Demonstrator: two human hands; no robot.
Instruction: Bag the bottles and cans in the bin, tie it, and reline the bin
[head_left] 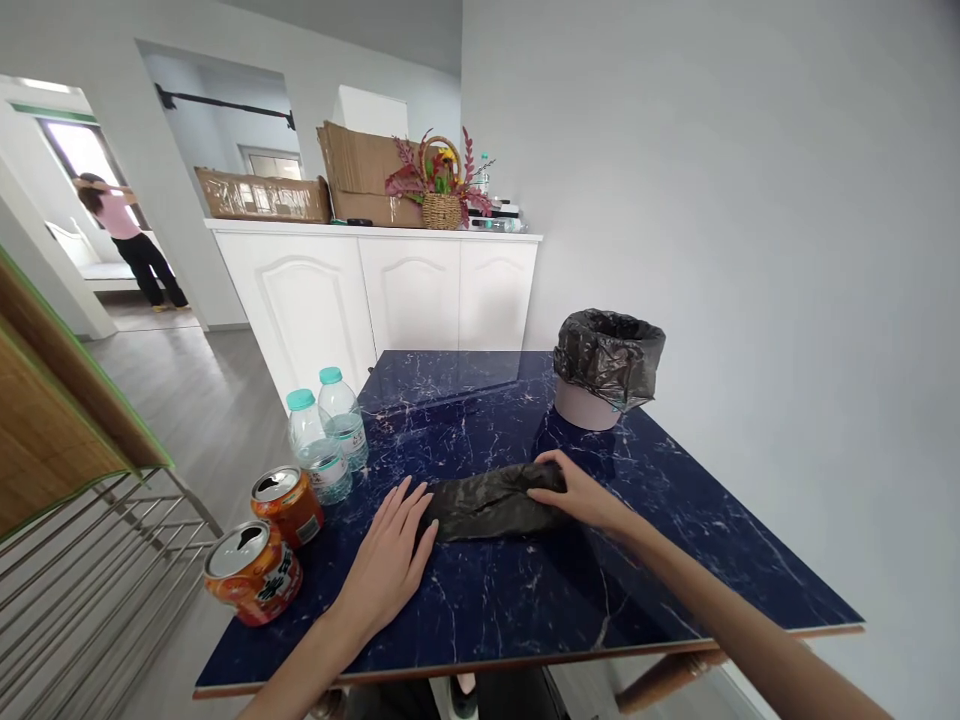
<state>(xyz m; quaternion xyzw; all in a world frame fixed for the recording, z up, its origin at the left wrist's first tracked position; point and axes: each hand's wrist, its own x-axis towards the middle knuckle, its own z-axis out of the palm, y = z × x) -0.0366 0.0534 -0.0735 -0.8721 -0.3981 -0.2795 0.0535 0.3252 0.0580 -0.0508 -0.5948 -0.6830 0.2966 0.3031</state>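
Observation:
A folded black plastic bag [487, 504] lies lengthwise on the dark blue marbled table [480, 600]. My left hand [390, 550] rests flat at the bag's left end, fingers extended and touching its edge. At the right end, my right hand [566, 492] grips the bag between thumb and fingers. Behind it stands a small bin [587, 405] lined with a black bag [611, 360]. To the left are two orange cans [259, 585] [292, 510] and two clear bottles with teal caps [319, 455] [345, 420].
A white cabinet [315, 300] beyond the table holds cardboard boxes [262, 195] and a flower basket [442, 210]. A metal rack [112, 560] stands at the left. A person [127, 235] stands in the far room. A wall [750, 250] borders the right side.

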